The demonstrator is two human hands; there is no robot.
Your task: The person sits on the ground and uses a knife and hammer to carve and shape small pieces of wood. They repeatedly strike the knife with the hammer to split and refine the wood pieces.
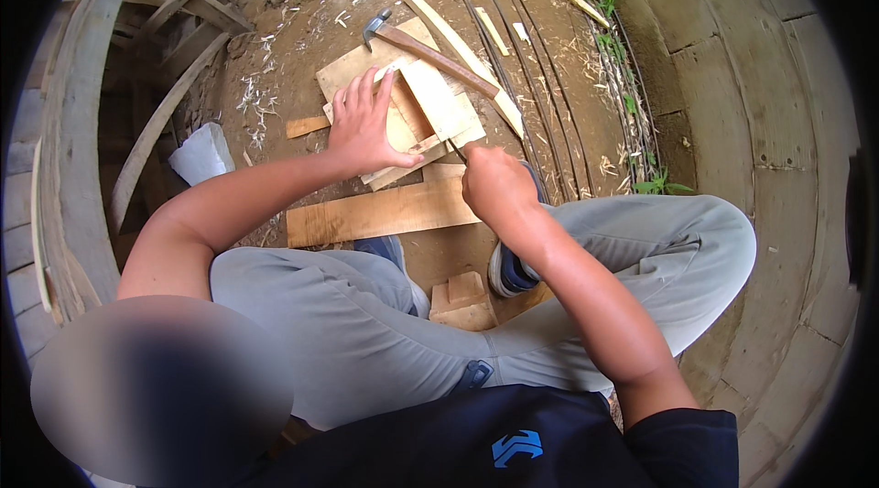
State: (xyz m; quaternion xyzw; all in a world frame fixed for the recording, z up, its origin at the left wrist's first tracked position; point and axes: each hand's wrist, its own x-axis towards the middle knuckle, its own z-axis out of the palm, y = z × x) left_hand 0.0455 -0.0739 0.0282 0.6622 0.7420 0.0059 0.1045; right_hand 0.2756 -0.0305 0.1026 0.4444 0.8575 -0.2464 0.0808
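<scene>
A small box-like wooden frame (pixel 434 102) rests on pale boards (pixel 343 70) on the ground. My left hand (pixel 364 126) lies on its left side with fingers spread and the thumb stretched toward the near edge. Close to the frame's near right corner, my right hand (pixel 499 181) is closed in a fist. A thin dark rod-like tool (pixel 456 152) sticks out of that fist, its tip by the corner; its exact kind is too small to tell. Just beyond the frame, a claw hammer (pixel 438 58) with a wooden handle lies across the boards, untouched.
A flat plank (pixel 385 210) lies between my feet and the frame. Wood offcuts (pixel 462 299) sit between my shoes. Long dark rods (pixel 540 58) run along the dirt at right, before a wall of large panels (pixel 783 122). Timber (pixel 82 122) stands at left; wood shavings are scattered around.
</scene>
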